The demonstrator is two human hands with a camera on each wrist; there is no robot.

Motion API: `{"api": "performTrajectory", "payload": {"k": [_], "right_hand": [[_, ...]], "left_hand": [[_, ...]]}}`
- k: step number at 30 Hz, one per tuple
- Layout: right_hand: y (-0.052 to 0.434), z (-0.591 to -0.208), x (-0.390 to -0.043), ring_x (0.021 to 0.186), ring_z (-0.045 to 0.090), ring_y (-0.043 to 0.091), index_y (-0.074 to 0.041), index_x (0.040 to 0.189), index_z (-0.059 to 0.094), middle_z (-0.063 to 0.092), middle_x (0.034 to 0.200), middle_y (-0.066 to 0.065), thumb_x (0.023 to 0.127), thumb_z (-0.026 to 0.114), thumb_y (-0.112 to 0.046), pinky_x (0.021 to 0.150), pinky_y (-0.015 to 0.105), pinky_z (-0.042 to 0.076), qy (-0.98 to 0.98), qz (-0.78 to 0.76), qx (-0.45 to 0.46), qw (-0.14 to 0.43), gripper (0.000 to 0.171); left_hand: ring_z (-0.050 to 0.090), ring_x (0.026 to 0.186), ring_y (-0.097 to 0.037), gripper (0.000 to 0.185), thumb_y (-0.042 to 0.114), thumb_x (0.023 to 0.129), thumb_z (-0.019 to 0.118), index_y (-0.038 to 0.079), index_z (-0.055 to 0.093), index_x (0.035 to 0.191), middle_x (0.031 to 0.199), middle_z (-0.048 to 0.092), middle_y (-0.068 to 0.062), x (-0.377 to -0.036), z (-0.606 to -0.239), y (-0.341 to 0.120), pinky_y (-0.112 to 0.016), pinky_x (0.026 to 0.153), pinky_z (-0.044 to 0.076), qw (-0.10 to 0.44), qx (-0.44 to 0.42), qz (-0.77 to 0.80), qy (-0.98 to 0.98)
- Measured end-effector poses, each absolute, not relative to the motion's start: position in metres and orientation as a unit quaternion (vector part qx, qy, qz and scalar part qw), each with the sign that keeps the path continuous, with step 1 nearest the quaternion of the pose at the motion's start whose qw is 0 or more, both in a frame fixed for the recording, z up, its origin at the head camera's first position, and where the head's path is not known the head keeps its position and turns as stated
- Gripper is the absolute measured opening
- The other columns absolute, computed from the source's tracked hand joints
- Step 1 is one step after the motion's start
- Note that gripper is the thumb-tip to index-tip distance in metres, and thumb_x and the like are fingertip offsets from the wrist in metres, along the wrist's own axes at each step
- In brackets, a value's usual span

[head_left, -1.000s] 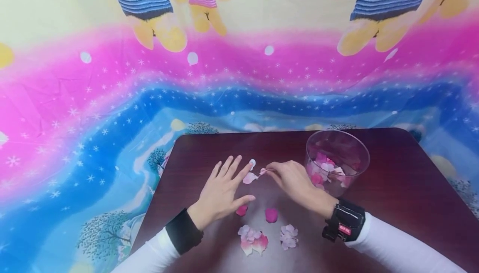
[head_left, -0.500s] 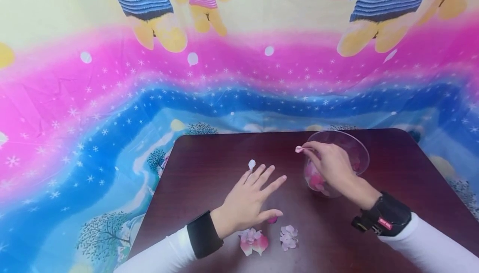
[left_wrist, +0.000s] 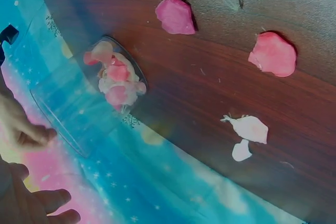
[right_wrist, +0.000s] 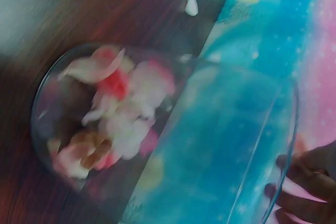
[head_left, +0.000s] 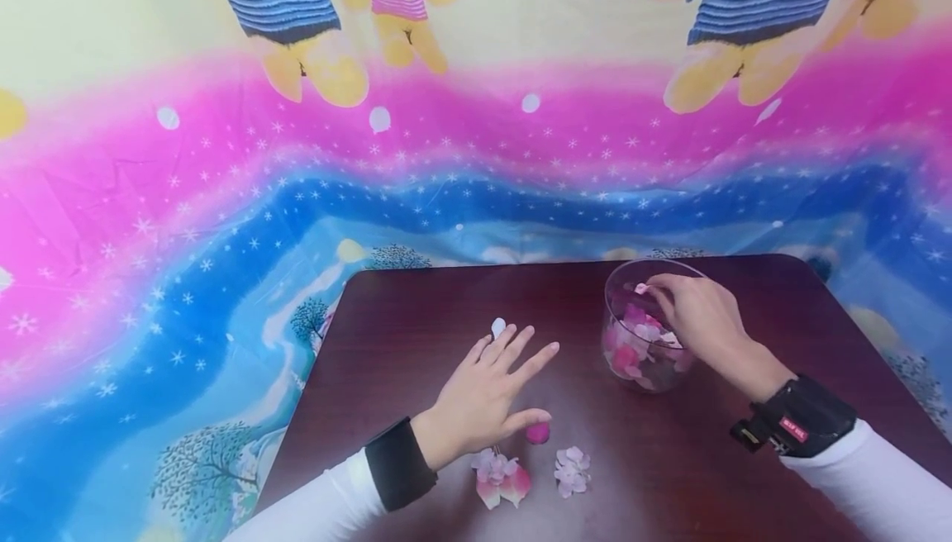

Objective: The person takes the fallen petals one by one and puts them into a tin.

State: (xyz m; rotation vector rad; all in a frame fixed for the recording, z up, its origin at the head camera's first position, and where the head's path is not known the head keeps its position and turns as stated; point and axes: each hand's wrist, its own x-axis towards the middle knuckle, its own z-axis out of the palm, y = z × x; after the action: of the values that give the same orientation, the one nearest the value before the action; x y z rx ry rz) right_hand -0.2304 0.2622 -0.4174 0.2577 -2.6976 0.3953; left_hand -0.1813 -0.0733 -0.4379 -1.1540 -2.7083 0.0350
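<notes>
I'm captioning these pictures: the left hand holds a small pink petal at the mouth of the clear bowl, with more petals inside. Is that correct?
Not the left hand: the head view shows the right hand holding the small pink petal at the mouth of the clear bowl, with more petals inside.

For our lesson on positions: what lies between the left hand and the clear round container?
In the head view, only bare, dark reddish-brown tabletop shows between the left hand and the clear round container.
</notes>
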Motion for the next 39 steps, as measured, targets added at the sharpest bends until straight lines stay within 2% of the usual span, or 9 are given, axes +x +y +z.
{"api": "performTrajectory", "payload": {"k": [2, 4, 6, 7, 9, 14, 26, 34, 39], "right_hand": [[0.268, -0.420, -0.232, 0.089, 0.070, 0.040, -0.006, 0.104, 0.077, 0.077, 0.098, 0.018, 0.098, 0.062, -0.021, 0.065, 0.052, 0.054, -0.978, 0.111, 0.097, 0.146, 0.022], [0.274, -0.423, -0.233, 0.106, 0.065, 0.046, -0.003, 0.110, 0.075, 0.074, 0.109, 0.023, 0.101, 0.058, -0.029, 0.083, 0.060, 0.052, -0.987, 0.082, 0.102, 0.089, 0.033], [0.278, -0.425, -0.233, 0.124, 0.053, 0.051, -0.001, 0.120, 0.071, 0.067, 0.123, 0.028, 0.104, 0.051, -0.040, 0.100, 0.068, 0.042, -0.992, 0.067, 0.103, 0.042, 0.046], [0.278, -0.426, -0.233, 0.135, 0.043, 0.054, 0.000, 0.130, 0.065, 0.060, 0.135, 0.030, 0.104, 0.048, -0.045, 0.107, 0.071, 0.034, -0.992, 0.065, 0.102, 0.030, 0.054], [0.278, -0.426, -0.233, 0.143, 0.031, 0.055, 0.000, 0.138, 0.059, 0.049, 0.146, 0.033, 0.104, 0.041, -0.056, 0.112, 0.073, 0.025, -0.993, 0.070, 0.092, 0.013, 0.067], [0.271, -0.425, -0.232, 0.148, 0.021, 0.053, -0.001, 0.147, 0.050, 0.035, 0.156, 0.034, 0.103, 0.036, -0.063, 0.118, 0.072, 0.015, -0.992, 0.093, 0.083, 0.020, 0.077], [0.229, -0.416, -0.215, 0.150, 0.024, 0.049, -0.010, 0.150, 0.048, 0.033, 0.161, 0.026, 0.098, 0.056, -0.055, 0.120, 0.069, 0.015, -0.968, 0.132, 0.155, 0.146, 0.069], [0.192, -0.430, -0.204, 0.153, 0.024, 0.043, -0.014, 0.151, 0.047, 0.036, 0.162, 0.020, 0.093, 0.062, -0.059, 0.122, 0.064, 0.017, -0.957, 0.138, 0.206, 0.149, 0.075], [0.173, -0.446, -0.196, 0.153, 0.025, 0.041, -0.017, 0.151, 0.048, 0.036, 0.162, 0.018, 0.091, 0.063, -0.062, 0.123, 0.062, 0.019, -0.955, 0.136, 0.229, 0.132, 0.076]], "left_hand": [[0.033, 0.154, -0.028, 0.082, 0.072, 0.096, 0.043, 0.038, 0.011, 0.163, 0.167, 0.032, -0.006, -0.182, -0.439, -0.075, -0.051, 0.120, 0.035, 0.103, -0.390, 0.007, -0.915], [0.034, 0.153, -0.029, 0.083, 0.072, 0.095, 0.044, 0.038, 0.011, 0.163, 0.167, 0.031, -0.006, -0.182, -0.440, -0.077, -0.051, 0.120, 0.036, 0.101, -0.390, 0.004, -0.915], [0.033, 0.154, -0.029, 0.082, 0.072, 0.095, 0.044, 0.038, 0.011, 0.163, 0.167, 0.030, -0.006, -0.182, -0.441, -0.078, -0.052, 0.120, 0.035, 0.095, -0.389, 0.003, -0.916], [0.033, 0.154, -0.029, 0.082, 0.072, 0.095, 0.044, 0.039, 0.010, 0.163, 0.168, 0.030, -0.005, -0.182, -0.441, -0.078, -0.051, 0.121, 0.035, 0.092, -0.387, 0.003, -0.917], [0.031, 0.155, -0.028, 0.082, 0.073, 0.096, 0.042, 0.040, 0.009, 0.163, 0.168, 0.028, -0.004, -0.183, -0.442, -0.078, -0.051, 0.122, 0.033, 0.087, -0.384, 0.006, -0.919], [0.032, 0.154, -0.029, 0.082, 0.072, 0.095, 0.044, 0.039, 0.011, 0.163, 0.168, 0.028, -0.005, -0.184, -0.444, -0.079, -0.052, 0.121, 0.034, 0.085, -0.384, 0.003, -0.919], [0.028, 0.156, -0.028, 0.080, 0.069, 0.096, 0.047, 0.035, 0.018, 0.162, 0.167, 0.031, -0.006, -0.193, -0.438, -0.096, -0.052, 0.122, 0.032, 0.094, -0.352, -0.005, -0.931], [0.025, 0.157, -0.030, 0.081, 0.069, 0.096, 0.047, 0.036, 0.016, 0.163, 0.169, 0.026, -0.005, -0.203, -0.435, -0.120, -0.053, 0.123, 0.029, 0.072, -0.298, -0.029, -0.951], [0.026, 0.156, -0.032, 0.080, 0.067, 0.096, 0.049, 0.036, 0.018, 0.162, 0.169, 0.027, -0.006, -0.206, -0.436, -0.135, -0.056, 0.123, 0.028, 0.067, -0.273, -0.042, -0.959]]}}
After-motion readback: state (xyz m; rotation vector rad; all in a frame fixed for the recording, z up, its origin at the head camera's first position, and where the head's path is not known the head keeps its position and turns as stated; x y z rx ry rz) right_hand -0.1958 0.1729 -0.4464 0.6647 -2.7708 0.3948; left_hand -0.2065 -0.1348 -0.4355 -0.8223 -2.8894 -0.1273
